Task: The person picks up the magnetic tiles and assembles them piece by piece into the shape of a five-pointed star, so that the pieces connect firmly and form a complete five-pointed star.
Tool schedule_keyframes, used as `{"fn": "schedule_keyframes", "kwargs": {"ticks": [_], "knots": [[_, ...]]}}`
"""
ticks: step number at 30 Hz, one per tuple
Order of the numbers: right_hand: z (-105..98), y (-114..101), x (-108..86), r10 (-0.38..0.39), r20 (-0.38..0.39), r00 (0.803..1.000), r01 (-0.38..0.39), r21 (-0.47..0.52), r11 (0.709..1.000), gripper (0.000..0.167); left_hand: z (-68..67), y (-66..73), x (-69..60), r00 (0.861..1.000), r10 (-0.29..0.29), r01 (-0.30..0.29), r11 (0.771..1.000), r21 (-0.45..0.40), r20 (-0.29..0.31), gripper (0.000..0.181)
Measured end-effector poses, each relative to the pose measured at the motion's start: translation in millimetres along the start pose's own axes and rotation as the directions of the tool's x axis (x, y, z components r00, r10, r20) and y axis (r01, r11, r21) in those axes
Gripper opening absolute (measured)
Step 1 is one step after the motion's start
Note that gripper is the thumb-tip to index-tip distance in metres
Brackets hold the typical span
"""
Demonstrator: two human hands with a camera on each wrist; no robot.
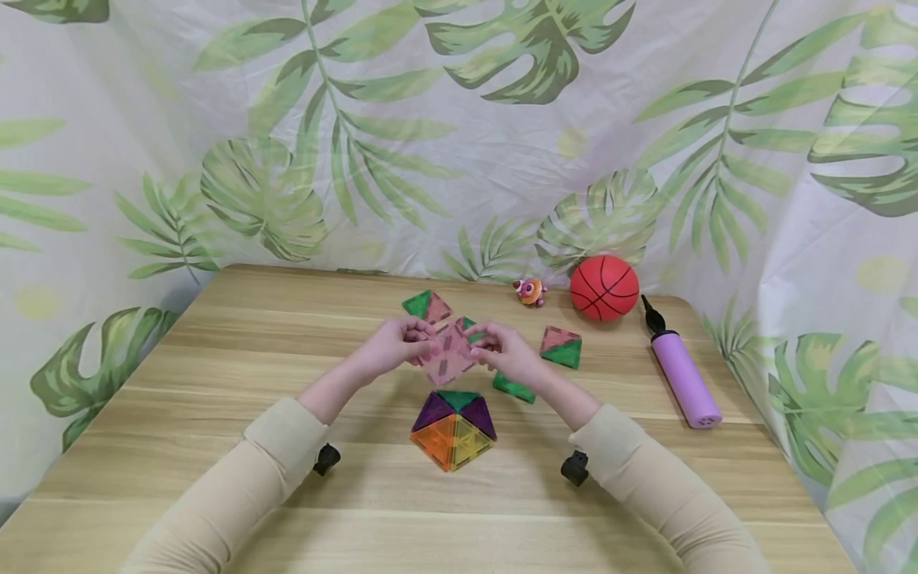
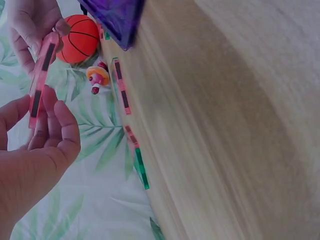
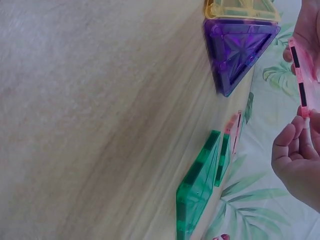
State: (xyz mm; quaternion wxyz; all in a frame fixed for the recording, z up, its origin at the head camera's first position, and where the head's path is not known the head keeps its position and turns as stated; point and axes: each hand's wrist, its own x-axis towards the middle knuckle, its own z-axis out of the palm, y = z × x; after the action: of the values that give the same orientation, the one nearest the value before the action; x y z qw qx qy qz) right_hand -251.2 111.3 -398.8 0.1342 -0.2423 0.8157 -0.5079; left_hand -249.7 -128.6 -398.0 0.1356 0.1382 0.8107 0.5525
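Note:
A translucent pink square magnetic tile is held up between both hands above the table. My left hand pinches its left side between thumb and fingers, and my right hand pinches the opposite side. Seen edge-on in the left wrist view, the tile shows dark magnet strips. Just nearer to me stands a low built shape of magnetic tiles, with orange, yellow, purple and green faces. A green tile lies below the right forearm. Another green piece behind the held tile is partly hidden.
Pink-and-green tile pairs lie farther back, one at the left and one at the right. Along the rear edge are a small toy figure and a red ball. A purple hand pump lies at the right.

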Motion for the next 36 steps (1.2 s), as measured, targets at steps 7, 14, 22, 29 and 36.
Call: {"fn": "schedule_keyframes", "kwargs": {"ticks": [7, 14, 22, 29, 36], "knots": [[-5, 16, -0.2, 0.031, 0.053, 0.998, -0.033, 0.038, 0.999, 0.032, 3.5, -9.9, 5.3, 0.997, 0.073, -0.076, 0.992, 0.100, 0.033, 0.019], [-2, 32, -1.6, 0.105, 0.104, 0.989, -0.118, 0.131, 0.984, 0.032, 10.0, -16.1, 10.1, 0.993, 0.097, -0.107, 0.982, 0.153, 0.073, 0.019], [-1, 40, -3.6, 0.159, 0.177, 0.971, -0.181, 0.120, 0.976, 0.035, 14.9, -22.7, 14.2, 0.988, 0.099, -0.121, 0.970, 0.211, 0.115, 0.025], [1, 43, 0.1, 0.157, 0.181, 0.971, -0.150, -0.054, 0.987, 0.028, 19.4, -28.6, 18.5, 0.981, 0.088, -0.134, 0.951, 0.279, 0.172, 0.020], [7, 43, 3.3, 0.078, 0.163, 0.983, -0.025, -0.301, 0.953, 0.024, 23.4, -30.3, 18.4, 0.977, 0.074, -0.145, 0.919, 0.368, 0.202, 0.011]]}}
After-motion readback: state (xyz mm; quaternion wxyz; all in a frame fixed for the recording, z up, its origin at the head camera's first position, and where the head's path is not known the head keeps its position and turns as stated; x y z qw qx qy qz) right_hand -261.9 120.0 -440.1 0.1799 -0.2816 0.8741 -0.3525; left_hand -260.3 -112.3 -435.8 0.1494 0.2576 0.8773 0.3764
